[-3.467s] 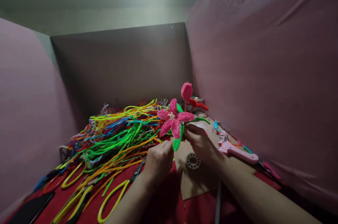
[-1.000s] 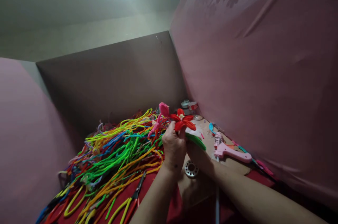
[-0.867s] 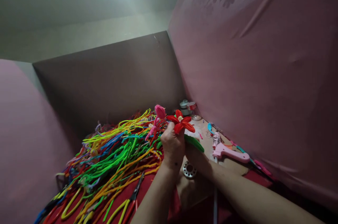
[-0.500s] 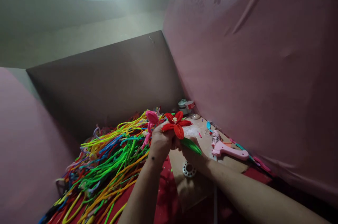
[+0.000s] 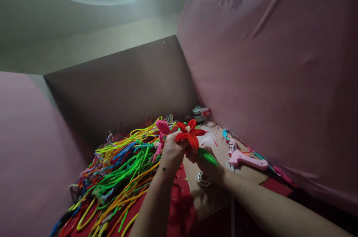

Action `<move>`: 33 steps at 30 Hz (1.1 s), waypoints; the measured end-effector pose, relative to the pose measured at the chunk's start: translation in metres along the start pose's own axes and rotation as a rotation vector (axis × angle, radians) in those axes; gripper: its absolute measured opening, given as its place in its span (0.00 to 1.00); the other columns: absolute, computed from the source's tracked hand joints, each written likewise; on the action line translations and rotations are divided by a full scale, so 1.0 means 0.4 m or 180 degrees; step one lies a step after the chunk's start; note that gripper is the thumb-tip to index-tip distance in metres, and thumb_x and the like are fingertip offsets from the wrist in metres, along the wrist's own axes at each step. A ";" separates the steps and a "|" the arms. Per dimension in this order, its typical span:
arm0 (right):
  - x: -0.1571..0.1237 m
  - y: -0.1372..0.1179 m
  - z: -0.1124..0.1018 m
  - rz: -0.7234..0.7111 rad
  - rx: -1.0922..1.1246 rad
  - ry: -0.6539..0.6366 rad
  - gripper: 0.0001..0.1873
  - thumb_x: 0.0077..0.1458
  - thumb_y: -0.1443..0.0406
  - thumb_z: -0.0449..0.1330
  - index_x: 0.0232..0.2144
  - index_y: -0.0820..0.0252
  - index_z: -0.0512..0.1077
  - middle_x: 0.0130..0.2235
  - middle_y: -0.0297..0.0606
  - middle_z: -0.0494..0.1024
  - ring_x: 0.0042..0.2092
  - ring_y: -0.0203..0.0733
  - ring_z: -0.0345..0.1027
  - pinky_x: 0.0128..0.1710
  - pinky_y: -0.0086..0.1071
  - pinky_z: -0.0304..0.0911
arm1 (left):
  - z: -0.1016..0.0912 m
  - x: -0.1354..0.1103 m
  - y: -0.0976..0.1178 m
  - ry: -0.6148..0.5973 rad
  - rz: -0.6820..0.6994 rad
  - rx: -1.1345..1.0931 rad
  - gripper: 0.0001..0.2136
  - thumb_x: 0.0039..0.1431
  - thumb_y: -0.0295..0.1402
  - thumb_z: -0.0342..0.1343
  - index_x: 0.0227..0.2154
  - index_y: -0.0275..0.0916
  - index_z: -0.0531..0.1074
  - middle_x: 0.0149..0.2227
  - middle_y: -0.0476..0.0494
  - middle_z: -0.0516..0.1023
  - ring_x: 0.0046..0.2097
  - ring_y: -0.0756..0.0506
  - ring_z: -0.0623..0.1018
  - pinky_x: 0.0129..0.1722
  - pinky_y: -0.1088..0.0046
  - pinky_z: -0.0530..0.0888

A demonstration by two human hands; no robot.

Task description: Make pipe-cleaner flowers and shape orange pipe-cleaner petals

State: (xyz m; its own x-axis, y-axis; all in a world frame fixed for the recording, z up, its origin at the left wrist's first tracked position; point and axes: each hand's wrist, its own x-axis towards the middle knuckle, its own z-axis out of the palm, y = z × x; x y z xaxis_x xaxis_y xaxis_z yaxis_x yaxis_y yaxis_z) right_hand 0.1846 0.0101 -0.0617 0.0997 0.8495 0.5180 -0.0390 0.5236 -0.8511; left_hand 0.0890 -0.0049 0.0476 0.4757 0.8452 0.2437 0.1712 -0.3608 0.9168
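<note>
1. petals of the red flower (image 5: pixel 192 141), held up above the cardboard (image 5: pixel 209 203), could bend if my left grip (image 5: pixel 172 150), closed just below the bloom, squeezes too hard.
2. the pink bud (image 5: pixel 162 127), beside that grip, could snag if it dips into the fuzzy stems (image 5: pixel 125 170) behind.
3. the green leaf (image 5: pixel 207 156) lies over my right grip (image 5: pixel 209 170); a twist could crease it. i cannot tell what those fingers hold.
</note>
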 end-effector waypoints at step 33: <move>0.023 -0.009 -0.015 0.0951 0.1160 -0.0143 0.16 0.45 0.56 0.61 0.20 0.63 0.66 0.21 0.33 0.70 0.19 0.28 0.57 0.16 0.24 0.45 | -0.015 -0.124 -0.256 0.0207 -0.0397 0.1229 0.12 0.54 0.36 0.49 0.32 0.35 0.75 0.23 0.46 0.74 0.17 0.53 0.68 0.18 0.79 0.64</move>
State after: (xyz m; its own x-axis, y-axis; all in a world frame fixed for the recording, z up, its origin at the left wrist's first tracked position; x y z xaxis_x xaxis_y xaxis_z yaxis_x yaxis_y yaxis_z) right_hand 0.1914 0.0156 -0.0543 -0.0117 0.9642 0.2651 -0.4067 0.2376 -0.8822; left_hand 0.0426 -0.0075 -0.0563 0.3774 0.9105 0.1691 0.5413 -0.3650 0.7574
